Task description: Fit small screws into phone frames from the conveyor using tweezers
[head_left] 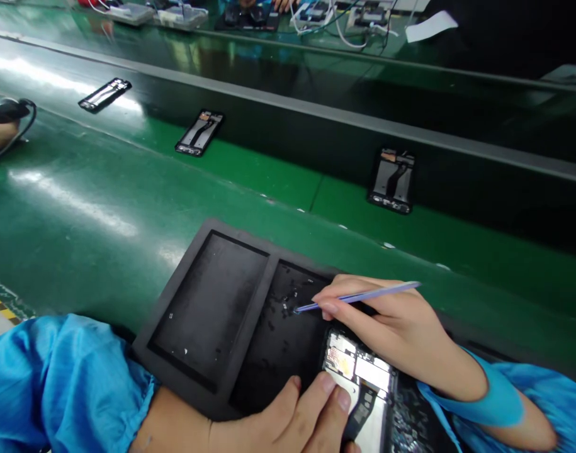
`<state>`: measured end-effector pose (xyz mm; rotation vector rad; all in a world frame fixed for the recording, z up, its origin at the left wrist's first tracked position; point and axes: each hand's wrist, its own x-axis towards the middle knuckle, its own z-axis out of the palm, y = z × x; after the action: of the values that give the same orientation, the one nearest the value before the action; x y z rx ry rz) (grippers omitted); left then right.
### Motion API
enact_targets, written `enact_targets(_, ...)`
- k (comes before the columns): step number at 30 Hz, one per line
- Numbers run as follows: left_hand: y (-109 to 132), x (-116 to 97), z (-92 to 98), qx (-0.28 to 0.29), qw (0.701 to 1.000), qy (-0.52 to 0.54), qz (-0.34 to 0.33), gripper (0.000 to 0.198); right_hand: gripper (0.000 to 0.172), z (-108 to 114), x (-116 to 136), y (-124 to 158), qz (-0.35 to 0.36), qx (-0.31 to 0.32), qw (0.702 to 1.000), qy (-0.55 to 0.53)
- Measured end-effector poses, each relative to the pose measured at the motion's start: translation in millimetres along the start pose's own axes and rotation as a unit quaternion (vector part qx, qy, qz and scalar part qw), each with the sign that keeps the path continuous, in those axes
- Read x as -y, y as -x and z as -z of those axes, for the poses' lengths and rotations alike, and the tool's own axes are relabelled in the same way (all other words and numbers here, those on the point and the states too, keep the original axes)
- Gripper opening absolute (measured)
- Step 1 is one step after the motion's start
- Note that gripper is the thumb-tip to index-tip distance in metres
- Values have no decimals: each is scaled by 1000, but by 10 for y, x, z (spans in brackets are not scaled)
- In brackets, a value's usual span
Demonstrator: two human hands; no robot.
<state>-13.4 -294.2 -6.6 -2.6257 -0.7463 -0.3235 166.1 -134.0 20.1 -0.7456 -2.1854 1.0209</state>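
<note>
My right hand (391, 324) pinches a thin blue-violet tool (358, 296) like a pen, its tip down among small dark parts (288, 302) in the middle compartment of a black foam tray (207, 239). My left hand (292, 418) lies at the near edge, fingers curled against an opened phone frame (363, 384) that lies in the tray's right compartment. The tray's left compartment holds only a few white specks. Both sleeves are bright blue.
Three opened phone frames ride the green conveyor belt: one at far left (104, 94), one at middle (199, 132), one at right (392, 180). Beyond a grey rail (316, 113), another person's hands and cabled trays (179, 16) sit. A black scanner (4, 110) lies at the left edge.
</note>
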Motion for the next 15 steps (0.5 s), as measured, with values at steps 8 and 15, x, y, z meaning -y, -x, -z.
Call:
enact_targets(8,11,-75,-41,-31,998,32,47,36,18,-39,125,30,-38,75,993,-87)
enact_targets(15,-4,-61,-60,-62,996,44,39,37,14,-28,118,64,-73,100,989,-79)
